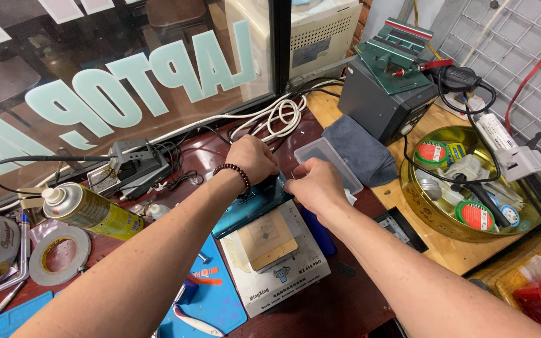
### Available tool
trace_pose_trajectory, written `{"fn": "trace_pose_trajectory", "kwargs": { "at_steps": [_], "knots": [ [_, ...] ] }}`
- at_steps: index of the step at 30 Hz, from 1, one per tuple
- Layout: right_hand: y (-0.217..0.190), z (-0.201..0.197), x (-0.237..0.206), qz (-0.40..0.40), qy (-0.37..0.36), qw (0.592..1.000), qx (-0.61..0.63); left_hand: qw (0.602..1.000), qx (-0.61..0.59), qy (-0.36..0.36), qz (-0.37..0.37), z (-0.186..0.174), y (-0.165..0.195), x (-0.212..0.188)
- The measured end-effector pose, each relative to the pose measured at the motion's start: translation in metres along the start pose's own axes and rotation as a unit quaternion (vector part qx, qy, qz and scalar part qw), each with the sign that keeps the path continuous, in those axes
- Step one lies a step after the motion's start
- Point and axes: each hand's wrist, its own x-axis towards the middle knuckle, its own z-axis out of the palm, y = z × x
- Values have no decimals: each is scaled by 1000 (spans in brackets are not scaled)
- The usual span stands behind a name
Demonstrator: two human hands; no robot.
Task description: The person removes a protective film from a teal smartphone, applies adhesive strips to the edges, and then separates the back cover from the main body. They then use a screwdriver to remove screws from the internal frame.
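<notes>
My left hand (253, 159), with a dark bead bracelet on its wrist, grips the far end of a teal flat device (250, 209) that lies tilted across a white heating station (286, 266). My right hand (315, 186) is closed on the same device's far right corner, fingers pinched at its edge. A tan square plate (267, 241) sits on top of the station, just below both hands. What the fingertips pinch is hidden.
A clear plastic box (327, 159) and grey cloth (361, 150) lie behind the hands. A yellow spray can (92, 211), tape rolls (61, 253), blue mat (220, 300) with tweezers lie left. A gold tin (452, 228) of parts stands right, a grey box (383, 103) behind.
</notes>
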Motion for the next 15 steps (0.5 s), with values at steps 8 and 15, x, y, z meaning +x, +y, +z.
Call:
{"fn": "trace_pose_trajectory", "kwargs": {
  "at_steps": [8, 15],
  "knots": [
    [4, -9, 19, 4, -28, 1000, 0, 1000, 4, -6, -17, 7, 10, 12],
    [2, -23, 26, 12, -30, 999, 8, 1000, -2, 11, 8, 13, 20, 21]
  ]
}}
